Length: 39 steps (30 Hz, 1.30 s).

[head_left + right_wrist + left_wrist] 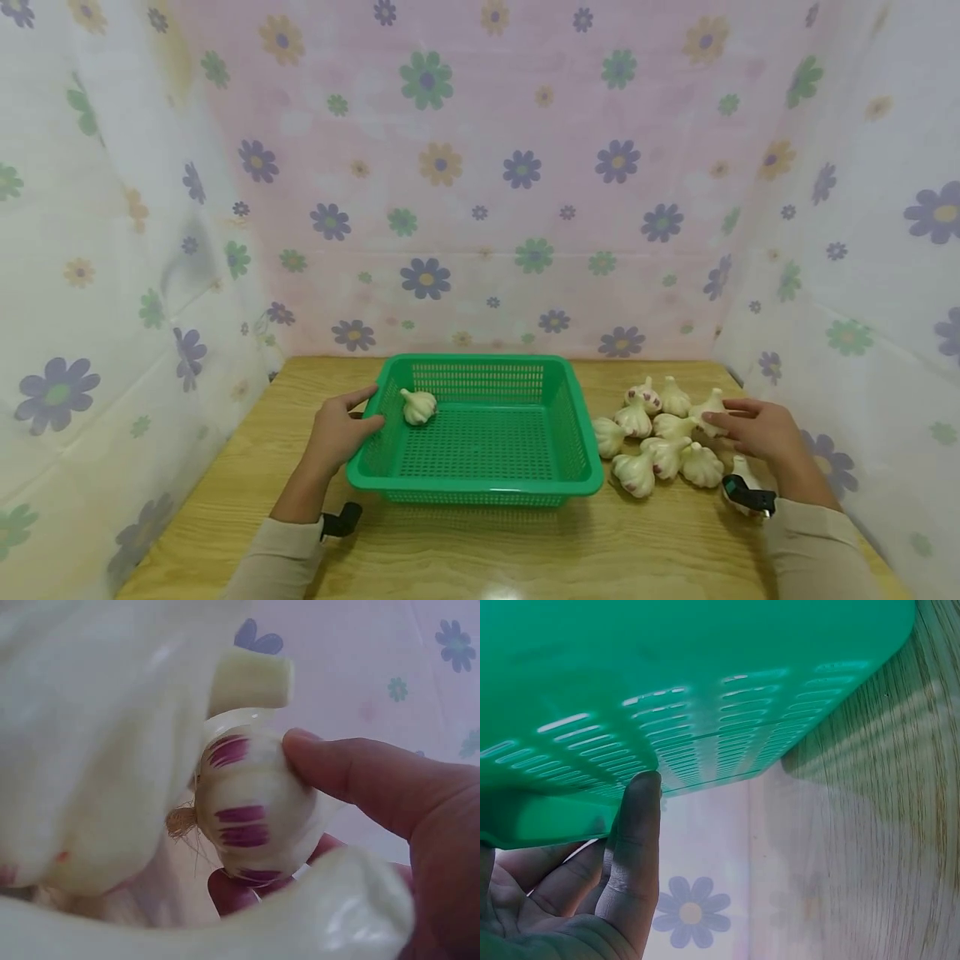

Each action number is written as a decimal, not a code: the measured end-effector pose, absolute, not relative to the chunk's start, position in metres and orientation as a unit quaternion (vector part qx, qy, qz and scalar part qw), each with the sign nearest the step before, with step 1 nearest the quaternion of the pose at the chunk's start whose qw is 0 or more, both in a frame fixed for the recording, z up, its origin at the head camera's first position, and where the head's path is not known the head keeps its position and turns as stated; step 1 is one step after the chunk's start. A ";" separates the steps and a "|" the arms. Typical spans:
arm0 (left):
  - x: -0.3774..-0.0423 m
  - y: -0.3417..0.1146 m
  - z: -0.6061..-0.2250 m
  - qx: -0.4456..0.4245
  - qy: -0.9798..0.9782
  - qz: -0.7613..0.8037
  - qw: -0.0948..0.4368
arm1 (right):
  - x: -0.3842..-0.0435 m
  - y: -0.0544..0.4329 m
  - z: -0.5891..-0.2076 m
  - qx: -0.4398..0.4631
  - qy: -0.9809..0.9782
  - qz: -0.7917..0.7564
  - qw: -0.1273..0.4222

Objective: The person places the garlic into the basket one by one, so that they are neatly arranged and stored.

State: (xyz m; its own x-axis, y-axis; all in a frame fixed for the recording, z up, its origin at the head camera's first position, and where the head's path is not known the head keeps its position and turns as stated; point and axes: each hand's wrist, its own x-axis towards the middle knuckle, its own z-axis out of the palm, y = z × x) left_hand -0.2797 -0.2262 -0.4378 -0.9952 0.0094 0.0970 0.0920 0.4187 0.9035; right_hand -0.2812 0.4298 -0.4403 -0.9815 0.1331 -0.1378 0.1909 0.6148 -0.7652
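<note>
My left hand [335, 429] grips the left rim of a green plastic basket [480, 486], thumb over the rim and fingers along the outside wall. One garlic bulb [420, 408] lies inside, near the basket's left wall. To the right, my right hand [771, 437] pinches a garlic bulb [259, 799] between thumb and fingers at the right side of a pile of garlic bulbs [663, 454]. Purple streaks and a tuft of roots show on the pinched bulb in the right wrist view. Other bulbs, large and close to that camera, partly block the view of the fingers.
The pile sits close against the basket's right side. One bulb [742, 467] lies apart, partly behind the right wrist's black camera mount [750, 497]. Flowered cloth [480, 317] rises behind the wooden table [480, 550] and along both sides.
</note>
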 end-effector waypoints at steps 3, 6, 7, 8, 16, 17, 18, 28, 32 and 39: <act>-0.280 -0.227 -0.438 -0.030 -0.840 -0.541 0.040 | -0.282 0.429 -0.434 0.095 0.899 -0.427 0.029; -0.280 -0.227 -0.439 -0.031 -0.838 -0.544 0.038 | -0.281 0.429 -0.431 0.097 0.897 -0.431 0.022; -0.281 -0.226 -0.439 -0.032 -0.838 -0.544 0.039 | -0.281 0.429 -0.431 0.099 0.897 -0.431 0.020; -0.281 -0.226 -0.439 -0.032 -0.837 -0.544 0.038 | -0.280 0.429 -0.430 0.099 0.896 -0.433 0.019; -0.281 -0.223 -0.436 -0.029 -0.841 -0.539 0.039 | -0.272 0.427 -0.421 0.089 0.899 -0.429 0.002; -0.281 -0.223 -0.436 -0.030 -0.841 -0.539 0.038 | -0.272 0.426 -0.420 0.086 0.900 -0.427 -0.003; -0.281 -0.223 -0.436 -0.029 -0.842 -0.538 0.037 | -0.271 0.425 -0.418 0.085 0.901 -0.425 -0.007; -0.279 -0.224 -0.438 -0.030 -0.849 -0.526 0.041 | -0.270 0.413 -0.399 0.088 0.904 -0.419 -0.005; -0.278 -0.225 -0.439 -0.028 -0.849 -0.526 0.038 | -0.268 0.405 -0.391 0.093 0.900 -0.427 0.007; -0.280 -0.227 -0.436 -0.041 -0.846 -0.531 0.033 | -0.267 0.389 -0.379 0.076 0.896 -0.437 0.014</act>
